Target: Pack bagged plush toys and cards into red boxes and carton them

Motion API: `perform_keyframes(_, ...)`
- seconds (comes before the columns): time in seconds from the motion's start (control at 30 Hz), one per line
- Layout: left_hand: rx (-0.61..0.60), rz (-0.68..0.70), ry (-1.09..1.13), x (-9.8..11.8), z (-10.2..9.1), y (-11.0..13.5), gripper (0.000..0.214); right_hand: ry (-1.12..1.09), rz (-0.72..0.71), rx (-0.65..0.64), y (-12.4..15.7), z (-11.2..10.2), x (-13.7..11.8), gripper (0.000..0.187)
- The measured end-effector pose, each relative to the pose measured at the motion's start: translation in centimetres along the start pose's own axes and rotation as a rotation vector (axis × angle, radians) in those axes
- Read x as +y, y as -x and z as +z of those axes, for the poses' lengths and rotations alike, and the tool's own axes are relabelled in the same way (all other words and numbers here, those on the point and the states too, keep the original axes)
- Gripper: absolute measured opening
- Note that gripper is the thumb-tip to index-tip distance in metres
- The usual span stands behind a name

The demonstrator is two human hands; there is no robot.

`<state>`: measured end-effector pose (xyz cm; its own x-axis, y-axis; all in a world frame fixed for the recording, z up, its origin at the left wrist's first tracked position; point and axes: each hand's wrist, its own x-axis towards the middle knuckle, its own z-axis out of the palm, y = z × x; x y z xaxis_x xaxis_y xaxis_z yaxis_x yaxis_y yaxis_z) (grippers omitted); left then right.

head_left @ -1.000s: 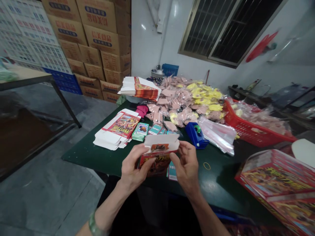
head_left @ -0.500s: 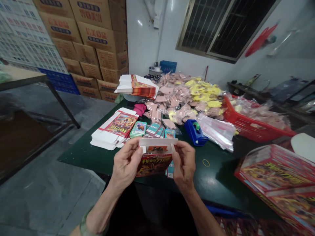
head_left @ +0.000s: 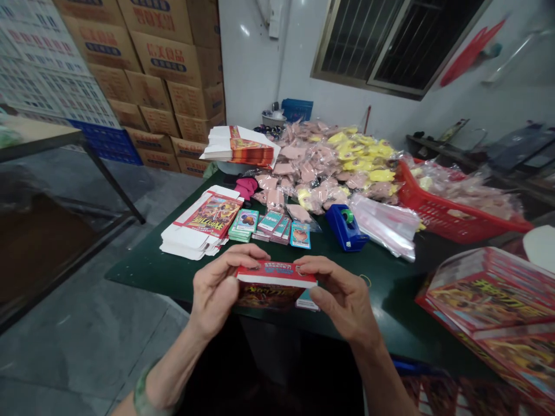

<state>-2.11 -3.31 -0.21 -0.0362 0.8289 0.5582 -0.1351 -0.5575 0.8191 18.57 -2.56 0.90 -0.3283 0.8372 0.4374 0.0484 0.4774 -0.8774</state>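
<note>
Both my hands grip a small red printed box over the near edge of the dark green table. My left hand wraps its left end, fingers curled over the top. My right hand clasps its right end, fingers pressed along the closed top flap. A teal card shows just under the box. Behind it lie a stack of flat unfolded boxes and several small card packs.
A blue tape dispenser, clear bags, a heap of pink and yellow packets and a red basket sit further back. Filled red boxes stand at the right. Cartons are stacked at the far left.
The box's white top flap, standing open before, is now folded down and shut. Both hands have lowered the box slightly and shifted onto its top.
</note>
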Motion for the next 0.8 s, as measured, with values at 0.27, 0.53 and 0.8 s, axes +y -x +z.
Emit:
perform_keyframes(0.27,0.029,0.011,-0.205,-0.1,0.3,-0.2,0.011,0.159,0.019,0.179,0.0,1.8,-0.5,0.015)
perform_keyframes(0.53,0.051,0.003,0.102,-1.6,0.1,0.3,0.013,0.284,-0.152,0.343,0.9,4.0,0.4,0.018)
perform_keyframes(0.8,-0.030,0.239,-0.020,-2.1,-0.2,0.4,0.026,0.429,-0.444,0.522,1.9,6.8,4.7,0.036)
